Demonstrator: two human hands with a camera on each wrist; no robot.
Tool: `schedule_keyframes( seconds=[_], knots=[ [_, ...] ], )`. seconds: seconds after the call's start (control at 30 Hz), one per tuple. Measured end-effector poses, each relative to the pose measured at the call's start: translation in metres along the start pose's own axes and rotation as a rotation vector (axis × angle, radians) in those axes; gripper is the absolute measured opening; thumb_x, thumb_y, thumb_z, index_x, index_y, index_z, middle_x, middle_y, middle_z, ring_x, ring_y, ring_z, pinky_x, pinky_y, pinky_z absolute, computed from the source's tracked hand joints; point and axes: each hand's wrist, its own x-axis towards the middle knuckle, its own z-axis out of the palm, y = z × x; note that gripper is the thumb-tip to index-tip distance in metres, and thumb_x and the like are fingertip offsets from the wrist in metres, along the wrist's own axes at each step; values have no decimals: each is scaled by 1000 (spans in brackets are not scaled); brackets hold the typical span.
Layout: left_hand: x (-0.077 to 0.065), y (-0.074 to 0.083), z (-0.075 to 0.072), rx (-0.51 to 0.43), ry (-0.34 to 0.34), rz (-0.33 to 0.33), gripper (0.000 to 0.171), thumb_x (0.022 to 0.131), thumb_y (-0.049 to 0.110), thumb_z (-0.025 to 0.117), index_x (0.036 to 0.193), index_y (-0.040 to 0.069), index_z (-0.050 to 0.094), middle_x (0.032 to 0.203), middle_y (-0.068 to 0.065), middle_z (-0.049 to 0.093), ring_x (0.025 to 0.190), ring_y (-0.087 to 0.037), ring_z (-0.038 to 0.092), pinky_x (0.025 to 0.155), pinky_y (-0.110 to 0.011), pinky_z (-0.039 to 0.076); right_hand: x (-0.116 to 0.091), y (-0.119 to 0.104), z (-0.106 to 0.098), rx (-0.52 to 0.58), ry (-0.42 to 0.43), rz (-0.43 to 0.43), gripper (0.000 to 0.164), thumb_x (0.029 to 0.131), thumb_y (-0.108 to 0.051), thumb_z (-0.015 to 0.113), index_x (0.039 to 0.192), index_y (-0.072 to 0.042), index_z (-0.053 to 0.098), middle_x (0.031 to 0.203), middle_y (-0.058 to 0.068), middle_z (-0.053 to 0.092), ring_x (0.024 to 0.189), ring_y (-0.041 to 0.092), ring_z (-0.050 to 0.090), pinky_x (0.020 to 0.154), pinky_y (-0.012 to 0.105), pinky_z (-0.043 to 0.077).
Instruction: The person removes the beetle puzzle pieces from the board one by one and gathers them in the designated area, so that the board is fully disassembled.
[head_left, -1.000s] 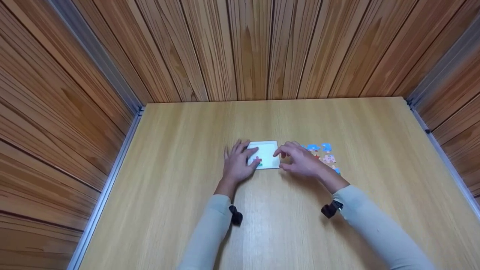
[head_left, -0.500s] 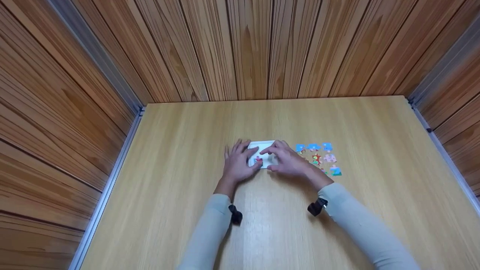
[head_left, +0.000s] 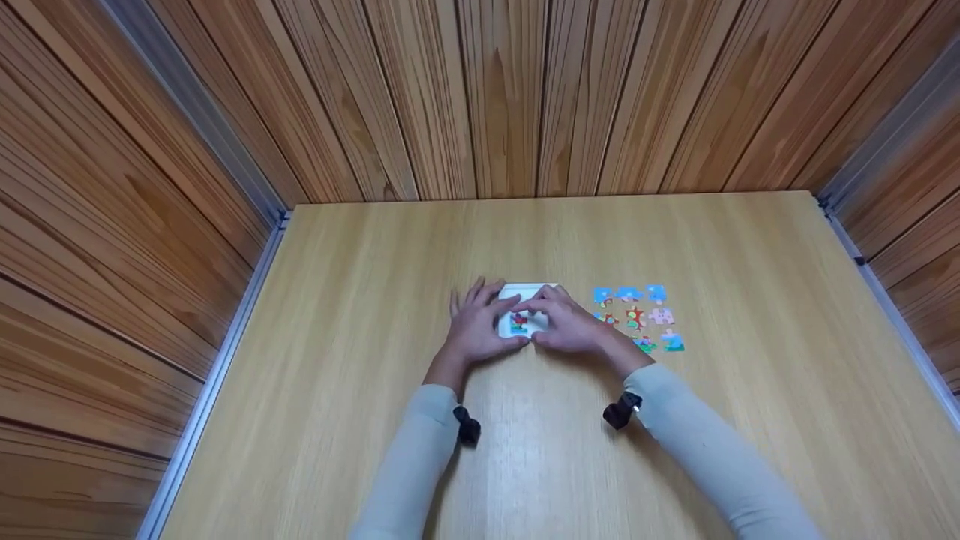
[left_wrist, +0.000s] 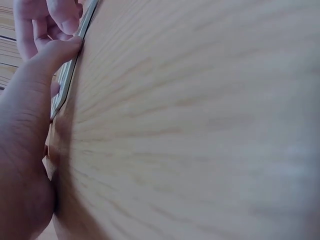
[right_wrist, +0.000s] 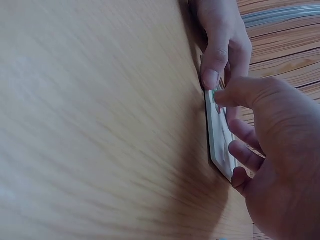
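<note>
A small white puzzle tray (head_left: 527, 289) lies on the table between both hands. In its near left part is a colourful jigsaw piece (head_left: 518, 324), partly hidden in the right wrist view. My left hand (head_left: 478, 326) rests along the tray's left side, fingers spread, with the thumb at the near edge. Over the tray's right part is my right hand (head_left: 568, 322). Its index finger reaches left above the piece, and its thumb lies low by the near edge, close to the piece in the right wrist view. No piece shows between thumb and index finger.
Right of the tray, several loose jigsaw pieces (head_left: 635, 317) lie in rough rows, partly behind the right forearm. Wood-plank walls (head_left: 495, 105) with metal corner posts (head_left: 247, 169) enclose the wooden table (head_left: 360, 300). Each wrist carries a small black camera (head_left: 467, 427).
My right hand has moved left from the tray's right edge to over the tray. My left thumb has shifted down to the near edge, uncovering more of the jigsaw piece.
</note>
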Motion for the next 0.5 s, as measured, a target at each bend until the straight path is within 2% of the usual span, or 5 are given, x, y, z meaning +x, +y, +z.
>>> schedule_keyframes(
  seconds=[0.2,0.33,0.5],
  knots=[
    [0,0,0,-2,2,-3,83,92,71,79,164,33,60,185,-6,38,178,-44,15,138,-81,-2,9,25,13,10,43,-79,52,94,-13,78,145,-19,76,132,17,62,126,34,53,98,39,48],
    [0,0,-1,10,7,11,83,92,71,78,163,31,61,184,-7,39,178,-45,17,137,-83,-1,14,40,21,-20,59,-91,49,93,-16,77,142,-23,78,128,13,62,120,29,54,93,34,43],
    [-1,1,-1,21,4,14,84,92,72,77,164,31,60,184,-7,39,178,-45,16,137,-83,-1,11,32,18,-10,28,-58,46,94,-17,75,139,-22,79,127,13,60,119,28,52,96,35,41]
  ],
)
